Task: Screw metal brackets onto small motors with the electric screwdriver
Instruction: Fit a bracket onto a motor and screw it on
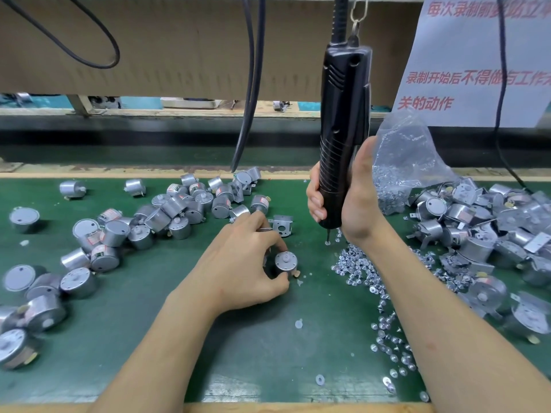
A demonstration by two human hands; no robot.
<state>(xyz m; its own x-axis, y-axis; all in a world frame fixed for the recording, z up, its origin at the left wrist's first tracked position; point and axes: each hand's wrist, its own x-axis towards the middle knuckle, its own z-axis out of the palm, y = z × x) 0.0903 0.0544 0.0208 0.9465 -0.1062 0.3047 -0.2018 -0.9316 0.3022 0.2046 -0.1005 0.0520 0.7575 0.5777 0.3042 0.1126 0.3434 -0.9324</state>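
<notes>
Green mat (149, 338); motor (285, 262) between left fingers (280, 286).

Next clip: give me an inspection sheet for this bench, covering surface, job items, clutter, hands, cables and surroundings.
Surface: green bench mat, wooden front edge.
Job's things: small round silver motor upright; bare bent metal bracket behind it; black electric screwdriver hanging, bit on a loose silver screw.
Clutter: bare motors heaped left, bracketed motors right, scattered screws, clear plastic screw bag.
Grippers: left hand grips the motor; right hand grips the screwdriver.
Cables: black cables hanging.
Surroundings: cardboard panel, white printed notice.
</notes>
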